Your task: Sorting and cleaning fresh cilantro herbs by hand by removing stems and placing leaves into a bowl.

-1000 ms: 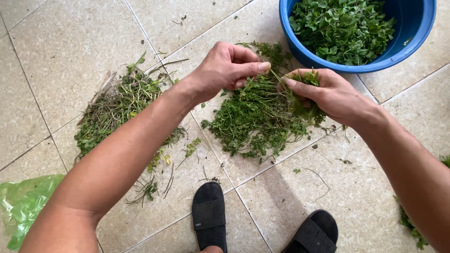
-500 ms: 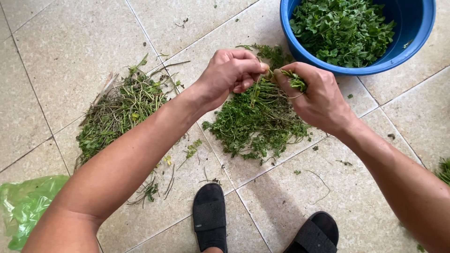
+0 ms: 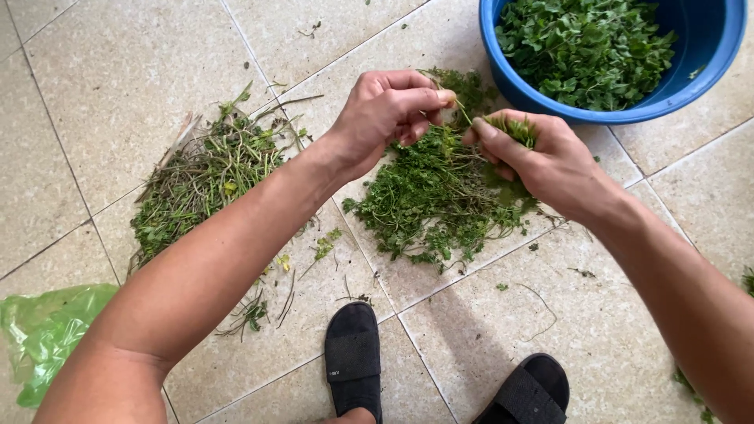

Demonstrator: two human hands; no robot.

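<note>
On the tiled floor (image 3: 118, 94), the left hand (image 3: 385, 110) pinches a sprig while the right hand (image 3: 542, 157) clutches picked herbs (image 3: 514, 127) above the herb pile (image 3: 432, 204); stripping leaves seems underway, needing a gentle pull.

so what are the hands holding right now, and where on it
The right hand grips a small bunch of leafy green sprigs in its fist, tops poking out. The left hand pinches a thin stem by its end between thumb and forefinger.
</note>
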